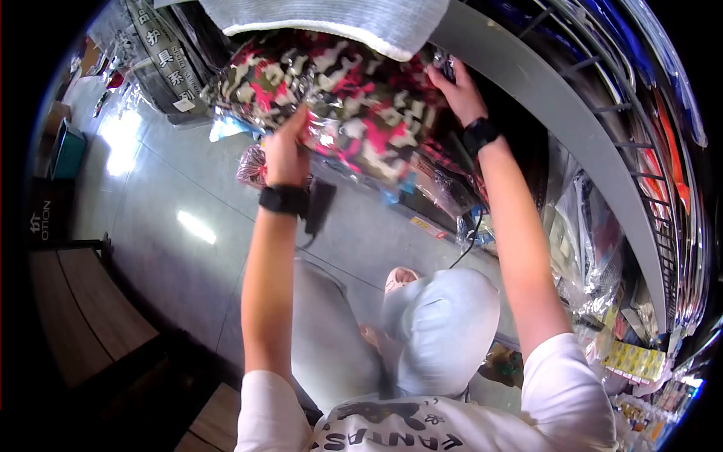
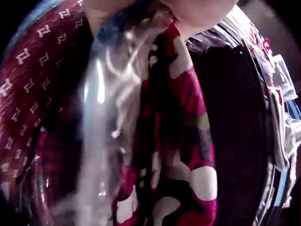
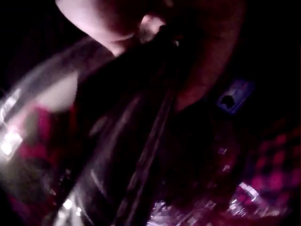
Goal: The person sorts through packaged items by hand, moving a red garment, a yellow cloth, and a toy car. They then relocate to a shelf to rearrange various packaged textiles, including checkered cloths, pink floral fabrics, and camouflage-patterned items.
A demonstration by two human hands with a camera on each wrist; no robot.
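A camouflage-patterned bundle [image 1: 361, 113] in pink, black, green and cream, partly in clear plastic, is held up between both hands below a grey cloth. The left hand [image 1: 286, 154] grips its near left edge; in the left wrist view the left hand [image 2: 160, 14] pinches the clear wrap [image 2: 113, 103] beside the camouflage fabric [image 2: 188, 136]. At the bundle's right end is the right hand [image 1: 461, 94], its fingers round dark, shiny plastic. In the dark right wrist view the right hand [image 3: 207, 52] pinches the dark wrap [image 3: 136, 122].
The grey cloth [image 1: 331, 19] hangs over the shelf edge above. A curved grey shelf rim [image 1: 580, 113] and wire racks with packaged goods stand to the right. Plastic-wrapped items [image 1: 444, 188] lie below the bundle. Wooden boards [image 1: 83, 301] and a teal bin [image 1: 68, 151] are at left.
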